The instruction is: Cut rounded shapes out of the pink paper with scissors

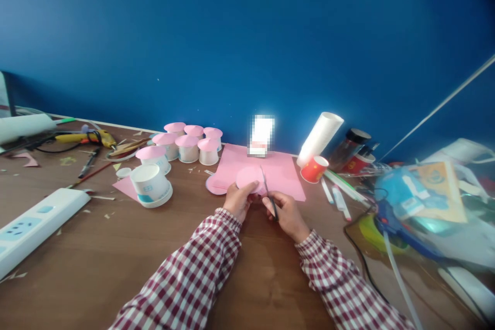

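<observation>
My left hand point(238, 199) pinches a round piece of pink paper point(247, 177) held just above the brown table point(96, 263). My right hand point(285, 212) grips a pair of scissors point(267, 189), whose blades point up along the right edge of the pink round. Under both hands lies a larger pink sheet point(284, 172). Both sleeves are red-and-white check.
Several white cups capped with pink discs point(188, 143) stand at the back left; a stack of white cups point(150, 184) is nearer. A white power strip point(33, 224) lies at left. A red cup point(314, 169), pens and a blue glue gun point(398, 216) crowd the right.
</observation>
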Demonstrator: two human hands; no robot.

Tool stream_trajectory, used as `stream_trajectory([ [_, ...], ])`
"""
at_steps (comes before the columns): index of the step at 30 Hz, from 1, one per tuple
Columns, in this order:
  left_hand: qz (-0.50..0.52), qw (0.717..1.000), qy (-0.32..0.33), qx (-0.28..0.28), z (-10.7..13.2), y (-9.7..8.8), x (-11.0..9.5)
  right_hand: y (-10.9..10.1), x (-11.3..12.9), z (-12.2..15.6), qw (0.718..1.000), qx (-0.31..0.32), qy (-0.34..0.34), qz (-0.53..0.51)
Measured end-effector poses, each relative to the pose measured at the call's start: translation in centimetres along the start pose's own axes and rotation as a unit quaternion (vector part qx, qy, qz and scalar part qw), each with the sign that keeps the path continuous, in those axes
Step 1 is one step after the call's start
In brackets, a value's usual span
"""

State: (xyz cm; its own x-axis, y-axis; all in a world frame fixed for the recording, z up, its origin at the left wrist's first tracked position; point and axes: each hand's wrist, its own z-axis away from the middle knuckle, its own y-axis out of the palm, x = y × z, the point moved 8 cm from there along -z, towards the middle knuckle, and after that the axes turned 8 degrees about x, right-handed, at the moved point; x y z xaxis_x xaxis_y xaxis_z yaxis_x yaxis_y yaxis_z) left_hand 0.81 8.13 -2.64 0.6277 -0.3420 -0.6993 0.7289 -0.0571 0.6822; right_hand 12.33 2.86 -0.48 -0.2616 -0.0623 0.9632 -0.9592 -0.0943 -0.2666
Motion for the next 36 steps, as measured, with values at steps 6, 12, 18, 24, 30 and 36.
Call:
stream_trajectory([
  [6,0.002,1.0,0.004,-0.007,0.17,-0.03,-0.14,-0.02,0.22,0.03,1.0,0.001,0.001,0.012],
  [12,0.008,1.0,-0.003,-0.005,0.28,0.05,-0.13,-0.01,0.14,0.05,1.0,0.001,-0.002,0.007],
  [18,-0.004,1.0,-0.008,-0.005,0.19,-0.02,-0.08,0.03,-0.02,-0.04,1.0,0.003,0.006,-0.006],
  [24,-0.009,1.0,-0.021,0.016,0.27,0.27,-0.11,0.0,-0.28,-0.11,1.0,0.007,0.01,-0.014],
  [30,-0.003,1.0,-0.02,0.013,0.39,0.41,-0.31,-0.1,-0.57,-0.12,1.0,0.006,0.004,-0.011],
  [36,-0.004,1.0,-0.02,0.008,0.39,0.35,-0.29,-0.07,-0.67,-0.18,1.0,0.007,0.013,-0.01],
])
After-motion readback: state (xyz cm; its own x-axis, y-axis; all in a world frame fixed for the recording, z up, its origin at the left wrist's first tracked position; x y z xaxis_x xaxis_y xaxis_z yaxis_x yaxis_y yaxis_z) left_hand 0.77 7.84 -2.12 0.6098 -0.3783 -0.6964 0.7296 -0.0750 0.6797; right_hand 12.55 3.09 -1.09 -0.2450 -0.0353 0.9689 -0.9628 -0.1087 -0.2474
